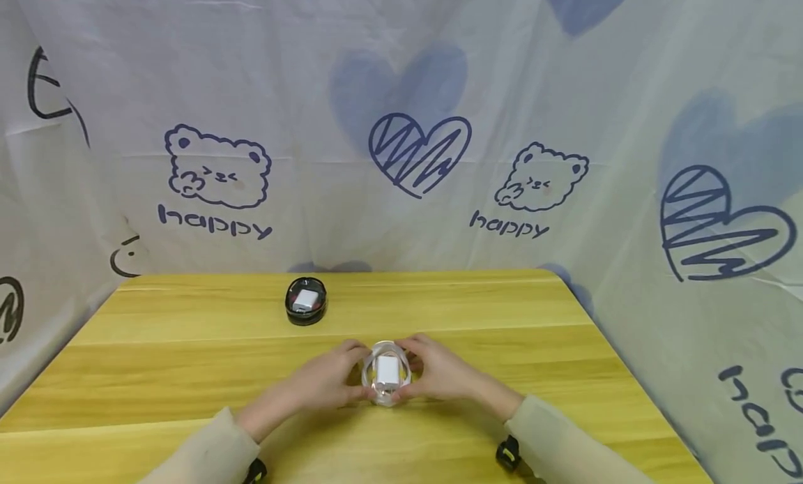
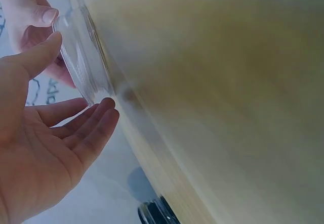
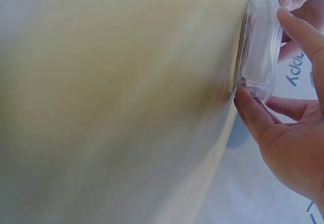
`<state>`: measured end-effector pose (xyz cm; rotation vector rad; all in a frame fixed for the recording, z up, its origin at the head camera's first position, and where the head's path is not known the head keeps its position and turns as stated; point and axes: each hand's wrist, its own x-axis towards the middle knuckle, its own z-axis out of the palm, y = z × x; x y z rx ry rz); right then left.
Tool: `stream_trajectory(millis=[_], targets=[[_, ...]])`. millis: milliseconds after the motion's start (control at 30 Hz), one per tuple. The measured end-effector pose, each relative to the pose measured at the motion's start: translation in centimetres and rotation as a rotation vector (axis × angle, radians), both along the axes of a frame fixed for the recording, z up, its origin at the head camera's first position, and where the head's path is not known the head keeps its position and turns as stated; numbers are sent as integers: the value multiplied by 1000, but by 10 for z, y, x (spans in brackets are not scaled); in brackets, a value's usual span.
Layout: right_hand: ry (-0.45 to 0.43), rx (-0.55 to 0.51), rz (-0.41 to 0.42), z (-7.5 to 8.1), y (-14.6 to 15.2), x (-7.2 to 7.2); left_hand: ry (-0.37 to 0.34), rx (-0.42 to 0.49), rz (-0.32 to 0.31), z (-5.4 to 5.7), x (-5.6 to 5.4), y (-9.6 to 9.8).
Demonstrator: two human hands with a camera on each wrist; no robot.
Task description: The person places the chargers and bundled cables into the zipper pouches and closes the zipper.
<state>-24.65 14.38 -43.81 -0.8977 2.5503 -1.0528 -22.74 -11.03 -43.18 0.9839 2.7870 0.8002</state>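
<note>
A clear oval dish stands on the wooden table, with a white block showing in its middle. My left hand holds its left side, thumb at the near edge and fingers toward the far edge. On the opposite side my right hand grips the dish the same way. Both wrist views show the dish side-on, low against the tabletop: the left wrist view has the left hand beside it, the right wrist view the right hand. Whether the block touches the dish's floor is hard to tell.
Farther back and to the left stands a black oval dish with another white block in it. The wooden table ends at a printed cloth hanging behind and at both sides.
</note>
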Motion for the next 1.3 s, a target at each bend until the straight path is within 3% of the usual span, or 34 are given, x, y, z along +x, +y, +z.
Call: stream_trajectory(millis=[200,333,533,700,933,1300], targets=[[69,-9,-5,-1,-12,-31,-28,104,-1,-1,-29,-7],[43,-24,-38,-3,-18,-52,-97,167,25,-1,-50,-9],[-22,-85,-78,-9,-25,-81,-207,218,164,-5,-73,-6],[-58,-134,-115,-11,-32,-99,-194,239,238,-8,-87,-2],[-103,-185,-156,-11,-39,-114,-168,261,353,-15,-100,1],[-109,-185,-151,-14,-46,-127,-118,292,414,-27,-113,7]])
